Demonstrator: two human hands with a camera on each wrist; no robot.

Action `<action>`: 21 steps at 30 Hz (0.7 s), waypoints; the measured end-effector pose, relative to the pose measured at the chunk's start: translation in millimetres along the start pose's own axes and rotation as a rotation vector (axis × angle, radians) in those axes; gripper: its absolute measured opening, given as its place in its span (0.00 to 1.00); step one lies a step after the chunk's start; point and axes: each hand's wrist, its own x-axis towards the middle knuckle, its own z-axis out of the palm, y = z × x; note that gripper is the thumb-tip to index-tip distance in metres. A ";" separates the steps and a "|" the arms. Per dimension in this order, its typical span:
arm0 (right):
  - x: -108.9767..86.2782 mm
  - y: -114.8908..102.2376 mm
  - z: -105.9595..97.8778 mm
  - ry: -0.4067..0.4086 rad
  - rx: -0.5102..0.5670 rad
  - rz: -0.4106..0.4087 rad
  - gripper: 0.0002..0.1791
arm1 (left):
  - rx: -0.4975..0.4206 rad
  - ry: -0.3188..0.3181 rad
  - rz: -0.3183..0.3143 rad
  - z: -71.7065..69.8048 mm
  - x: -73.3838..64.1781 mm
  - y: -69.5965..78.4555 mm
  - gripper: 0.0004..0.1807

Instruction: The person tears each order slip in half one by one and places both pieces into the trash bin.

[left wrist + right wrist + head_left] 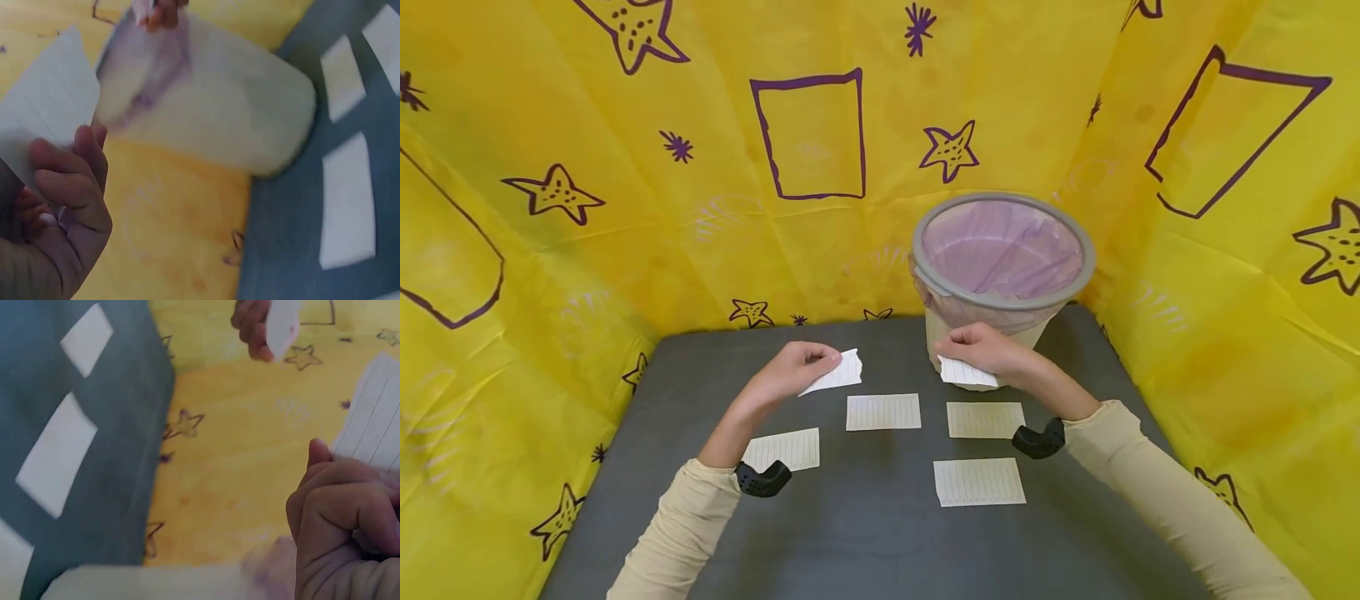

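My left hand (793,369) pinches a torn piece of white lined paper (842,373) above the table; in the left wrist view the fingers curl against this paper (56,94). On the other side, my right hand (985,350) pinches a second piece of lined paper (967,374), which has a ragged edge, in front of the bin. The right wrist view shows that paper (378,415) rising from the curled fingers. A wide gap separates the two pieces. Beneath the hands, several lined paper slips lie flat, among them a slip (883,412) at the middle and a slip (979,482) nearer the front.
A cream bin (936,333) with a grey rim and a purple liner stands at the table's back right. More slips lie at the left (793,450) and right (985,420). Yellow patterned cloth (715,250) surrounds the dark grey table (850,542).
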 end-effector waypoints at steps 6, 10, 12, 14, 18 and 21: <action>-30.5 37.3 -34.5 -0.041 -0.072 0.066 0.18 | 0.030 -0.023 -0.118 -29.5 -12.2 -46.9 0.19; -47.9 53.7 -54.1 -0.041 -0.058 0.102 0.19 | 0.030 -0.052 -0.152 -41.2 -12.3 -55.8 0.22; -54.6 53.0 -62.9 -0.059 -0.074 0.110 0.18 | 0.031 -0.067 -0.159 -50.0 -10.3 -53.7 0.23; -61.9 46.6 -73.6 -0.073 -0.085 0.108 0.17 | 0.003 -0.088 -0.164 -62.4 -8.3 -49.3 0.25; -79.4 19.5 -104.9 -0.032 -0.095 0.079 0.14 | -0.079 -0.085 -0.174 -94.7 -3.5 -33.1 0.24; -89.2 0.2 -130.8 0.007 -0.113 0.061 0.14 | -0.079 -0.066 -0.175 -116.6 2.4 -13.0 0.22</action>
